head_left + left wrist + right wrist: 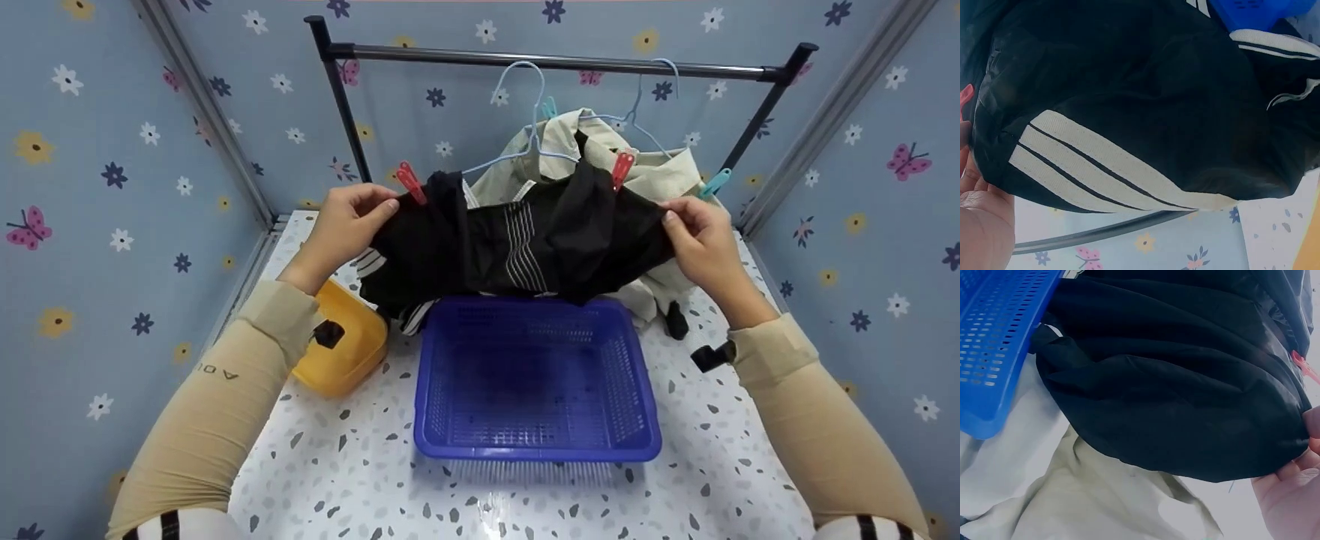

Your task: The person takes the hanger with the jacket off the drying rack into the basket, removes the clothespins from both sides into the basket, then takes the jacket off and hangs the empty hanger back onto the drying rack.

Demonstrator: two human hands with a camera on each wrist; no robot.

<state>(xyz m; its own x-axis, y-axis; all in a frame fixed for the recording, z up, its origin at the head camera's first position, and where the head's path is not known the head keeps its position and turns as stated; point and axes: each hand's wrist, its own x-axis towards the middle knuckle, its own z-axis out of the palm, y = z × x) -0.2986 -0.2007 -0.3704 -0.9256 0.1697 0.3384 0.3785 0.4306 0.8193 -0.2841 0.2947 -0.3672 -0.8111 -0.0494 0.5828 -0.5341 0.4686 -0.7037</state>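
A black garment with white stripes (495, 247) hangs from a light blue hanger (534, 142) hooked on the rack's bar. Two red clothespins, a left one (411, 183) and a right one (622, 170), grip its upper edge. My left hand (341, 229) pinches the garment's left upper corner between thumb and fingers. On the opposite side my right hand (705, 238) pinches the right upper corner. Three broad white stripes (1095, 169) show on the cloth in the left wrist view. In the right wrist view, the black cloth (1185, 399) is stretched toward the right fingers.
A blue plastic basket (536, 454) stands on the speckled table below the garment. At its left is a yellow container (352, 345). Behind hangs a beige garment (660, 176) on another hanger, with teal clothespins (716, 182). The black rack bar (450, 56) spans the back.
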